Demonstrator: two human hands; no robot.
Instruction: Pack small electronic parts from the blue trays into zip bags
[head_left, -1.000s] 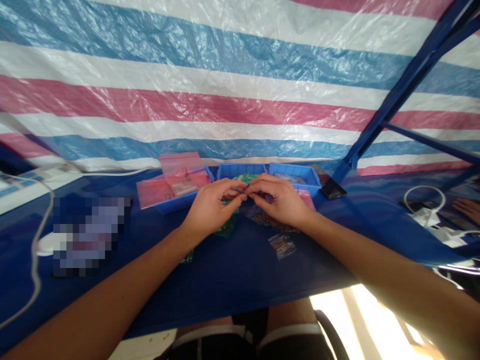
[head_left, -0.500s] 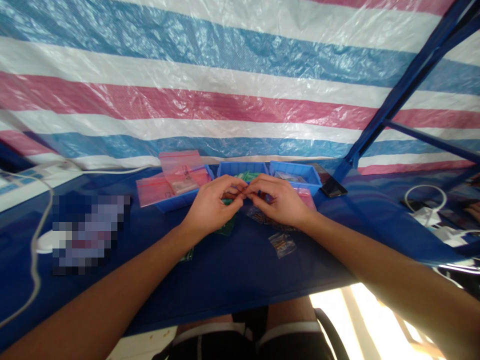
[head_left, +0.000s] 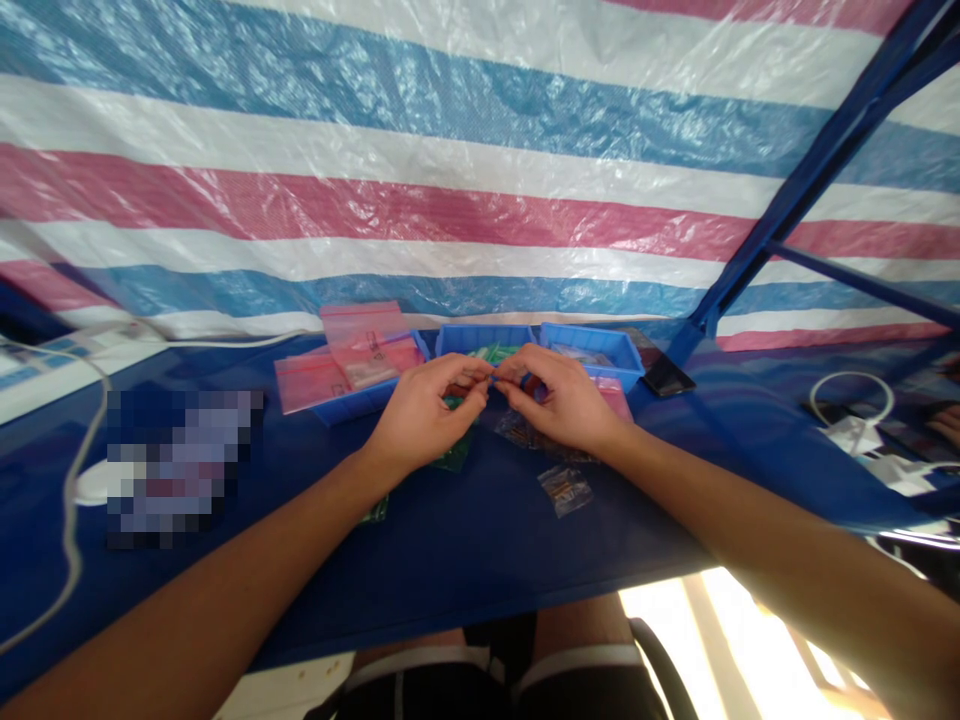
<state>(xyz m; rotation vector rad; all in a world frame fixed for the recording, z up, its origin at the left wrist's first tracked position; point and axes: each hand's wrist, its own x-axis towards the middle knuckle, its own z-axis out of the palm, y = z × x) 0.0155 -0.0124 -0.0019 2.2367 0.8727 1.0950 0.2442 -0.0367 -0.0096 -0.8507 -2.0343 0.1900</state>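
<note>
My left hand point(head_left: 427, 412) and my right hand point(head_left: 559, 400) meet fingertip to fingertip over the middle of the blue table point(head_left: 480, 560). Both pinch thumb against forefinger; what is between the fingertips is too small to make out. Green shows through the gap in the left fingers, and a green plastic bag point(head_left: 454, 457) is partly hidden below that hand. Clear bags with small brown pieces point(head_left: 519, 430) lie below my right hand. Nearer to me is another small clear bag point(head_left: 565, 490) with similar contents. A green packet point(head_left: 377, 511) peeks out beside my left forearm.
Behind the hands stand three blue bins: a left bin point(head_left: 358, 402) with pink zip bags point(head_left: 311, 380), a middle bin point(head_left: 486, 334) with green items, and a right bin point(head_left: 622, 352). A phone point(head_left: 669, 378) lies to the right. White cables point(head_left: 71, 520) run at left.
My fingertips have shifted slightly to the right, with a small gap showing between the two hands. Both hands keep their pinch; the things on the table stay put.
</note>
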